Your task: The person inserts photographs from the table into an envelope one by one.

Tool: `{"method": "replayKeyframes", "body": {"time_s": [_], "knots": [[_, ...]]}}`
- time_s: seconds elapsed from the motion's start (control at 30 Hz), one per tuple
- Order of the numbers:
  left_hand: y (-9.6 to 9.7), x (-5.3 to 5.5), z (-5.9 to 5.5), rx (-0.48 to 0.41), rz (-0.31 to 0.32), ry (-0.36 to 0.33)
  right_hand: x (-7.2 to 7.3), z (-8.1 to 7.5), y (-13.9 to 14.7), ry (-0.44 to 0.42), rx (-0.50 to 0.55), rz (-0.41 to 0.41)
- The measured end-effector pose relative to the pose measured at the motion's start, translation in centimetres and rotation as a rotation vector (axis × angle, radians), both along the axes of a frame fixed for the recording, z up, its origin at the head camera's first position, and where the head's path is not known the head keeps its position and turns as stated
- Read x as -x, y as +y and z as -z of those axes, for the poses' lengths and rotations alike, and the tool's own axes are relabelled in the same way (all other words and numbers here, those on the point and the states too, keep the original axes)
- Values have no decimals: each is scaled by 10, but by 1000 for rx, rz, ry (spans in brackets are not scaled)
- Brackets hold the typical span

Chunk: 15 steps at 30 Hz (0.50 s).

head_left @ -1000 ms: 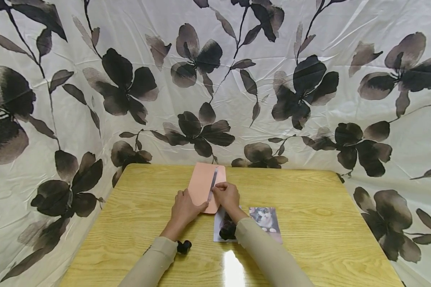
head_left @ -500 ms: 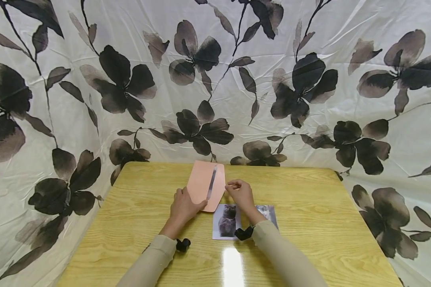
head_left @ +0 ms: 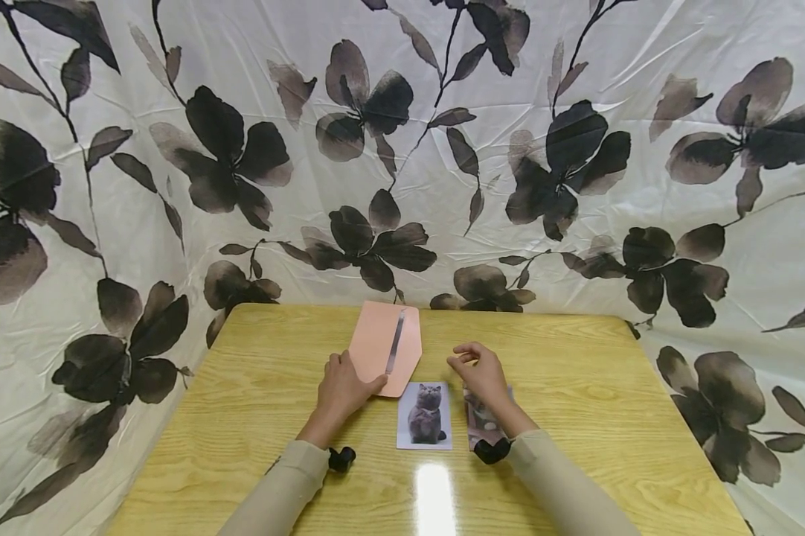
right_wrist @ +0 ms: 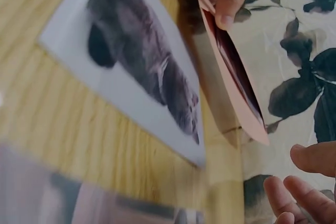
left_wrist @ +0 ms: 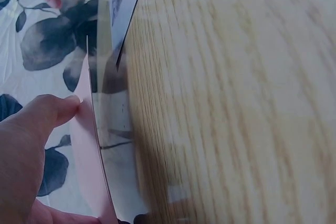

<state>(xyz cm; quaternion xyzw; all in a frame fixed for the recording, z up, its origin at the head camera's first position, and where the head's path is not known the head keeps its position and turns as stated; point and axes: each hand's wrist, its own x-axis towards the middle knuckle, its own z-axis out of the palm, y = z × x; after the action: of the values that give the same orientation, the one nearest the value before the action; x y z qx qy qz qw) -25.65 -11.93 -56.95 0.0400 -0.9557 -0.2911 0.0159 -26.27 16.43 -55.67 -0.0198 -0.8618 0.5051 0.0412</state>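
My left hand (head_left: pixel 344 387) grips the near left edge of a pink envelope (head_left: pixel 374 335), its thumb on the upper face. The open flap points right, and a dark strip of something inside shows along the mouth (right_wrist: pixel 236 69) in the right wrist view. My right hand (head_left: pixel 480 374), fingers loosely bent and holding nothing, hovers to the right of the envelope. Below the envelope lies a photo of a sitting grey cat (head_left: pixel 425 417). A second cat photo (head_left: pixel 476 428) lies to its right, partly hidden by my right hand and wrist.
The wooden table (head_left: pixel 295 476) has a bright reflection at its near middle. A floral cloth (head_left: pixel 483 149) hangs behind the far edge and along both sides. Small black devices sit at the left wrist (head_left: pixel 341 459) and right wrist (head_left: pixel 492 450).
My right hand has let go at the envelope's mouth and moved right, uncovering the grey cat photo and passing over the second photo. The left hand and envelope have barely moved.
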Motion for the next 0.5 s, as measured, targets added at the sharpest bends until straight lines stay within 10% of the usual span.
{"method": "replayKeyframes", "body": {"time_s": [0.5], "knots": [[-2, 1, 2, -13, -5, 10, -35, -3, 43, -13, -95, 23]]}}
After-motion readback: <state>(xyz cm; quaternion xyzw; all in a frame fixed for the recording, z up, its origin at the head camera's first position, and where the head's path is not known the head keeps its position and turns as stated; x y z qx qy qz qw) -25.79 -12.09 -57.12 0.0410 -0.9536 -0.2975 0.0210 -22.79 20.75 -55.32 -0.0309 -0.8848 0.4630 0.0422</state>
